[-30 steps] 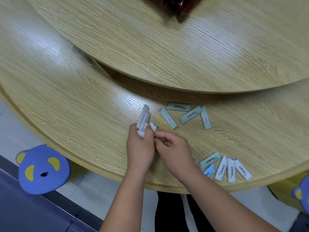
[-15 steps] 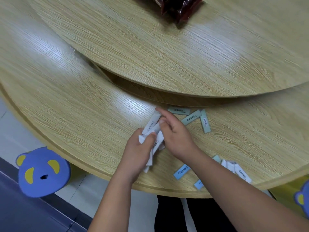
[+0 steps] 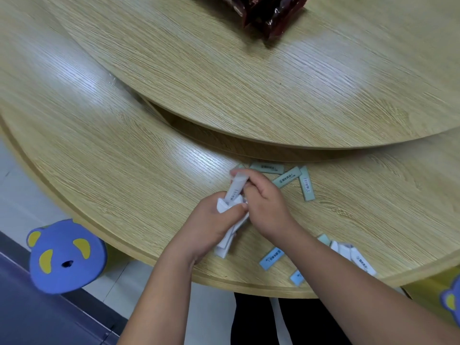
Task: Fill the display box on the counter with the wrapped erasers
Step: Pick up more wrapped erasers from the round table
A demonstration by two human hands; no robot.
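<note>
My left hand (image 3: pixel 211 227) grips a bundle of white wrapped erasers (image 3: pixel 227 241) that sticks out above and below the fist. My right hand (image 3: pixel 265 202) pinches one white wrapped eraser (image 3: pixel 235 189) at the top of that bundle. Three green wrapped erasers (image 3: pixel 286 180) lie just beyond my hands. Blue wrapped erasers (image 3: pixel 271 258) and white wrapped erasers (image 3: pixel 358 258) lie near the table's front edge, partly hidden by my right forearm. No display box is in view.
The round wooden table (image 3: pixel 124 150) carries a raised turntable (image 3: pixel 249 83) with a dark red foil bag (image 3: pixel 266 13) on it. A blue bear-shaped stool (image 3: pixel 66 255) stands on the floor at the left; another blue-and-yellow stool (image 3: pixel 448 297) shows at the right edge.
My right hand reached forward to the green erasers and has come back to the bundle in my left hand. Blue erasers near the front edge, covered a second ago, are uncovered.
</note>
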